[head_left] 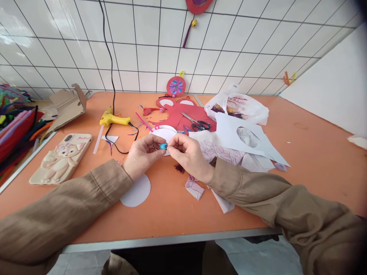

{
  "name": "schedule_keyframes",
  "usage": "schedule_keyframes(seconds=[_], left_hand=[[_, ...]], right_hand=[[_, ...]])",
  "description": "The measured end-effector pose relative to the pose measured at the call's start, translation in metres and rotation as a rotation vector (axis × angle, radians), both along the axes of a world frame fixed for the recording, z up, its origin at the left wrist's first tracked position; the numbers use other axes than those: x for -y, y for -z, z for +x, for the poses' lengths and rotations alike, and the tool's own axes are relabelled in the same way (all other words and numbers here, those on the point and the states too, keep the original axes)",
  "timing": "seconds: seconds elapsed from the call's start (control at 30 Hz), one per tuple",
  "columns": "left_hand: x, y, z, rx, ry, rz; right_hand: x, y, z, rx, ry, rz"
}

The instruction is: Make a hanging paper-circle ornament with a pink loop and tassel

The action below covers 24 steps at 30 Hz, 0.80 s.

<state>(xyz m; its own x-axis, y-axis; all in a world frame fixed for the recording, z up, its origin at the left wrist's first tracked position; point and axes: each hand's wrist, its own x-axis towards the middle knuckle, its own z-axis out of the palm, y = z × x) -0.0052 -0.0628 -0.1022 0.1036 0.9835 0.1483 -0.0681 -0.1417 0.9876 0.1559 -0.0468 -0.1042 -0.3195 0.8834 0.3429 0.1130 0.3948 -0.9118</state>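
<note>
Between the fingertips of both hands, above the middle of the orange table, is a small blue bead or bell (163, 146). My left hand (144, 154) pinches it from the left. The fingers of my right hand (187, 152) are pressed together at its right side; whether they grip the blue piece or something tiny on it is too small to tell. Just behind the hands lies a white round disc (164, 131) with a pink loop at its edge. Another white paper circle (137, 193) rests partly beneath my left wrist.
A yellow glue gun (116, 120) with a black cable stands left of centre, near a phone (61, 158). Black-handled scissors (200, 125) lie on red paper (186, 114). Cut white paper (232, 133) and a plastic bag (252, 107) are at the right, cardboard (67, 107) at the left.
</note>
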Motion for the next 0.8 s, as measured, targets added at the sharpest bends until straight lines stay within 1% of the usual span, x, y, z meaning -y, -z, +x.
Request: schedule_keyframes(seconds=[0.13, 0.37, 0.53, 0.67, 0.8], left_hand=[[0.0002, -0.0001, 0.0009, 0.033, -0.008, -0.021], [0.0006, -0.0009, 0.0015, 0.030, -0.014, -0.022], [0.0006, -0.0016, 0.0025, 0.077, 0.007, 0.000], [0.0000, -0.0013, 0.0020, 0.072, 0.018, 0.000], [-0.0003, 0.0001, 0.0018, 0.074, 0.025, -0.011]], right_hand=[[0.0004, -0.0001, 0.0005, -0.004, -0.012, -0.007], [0.0003, -0.0007, 0.0014, -0.022, -0.025, -0.017], [0.0007, -0.0001, 0.0012, -0.023, -0.013, -0.007], [0.0000, 0.0005, 0.0013, -0.034, -0.010, -0.009], [-0.0008, 0.0019, 0.0014, -0.052, -0.024, 0.021]])
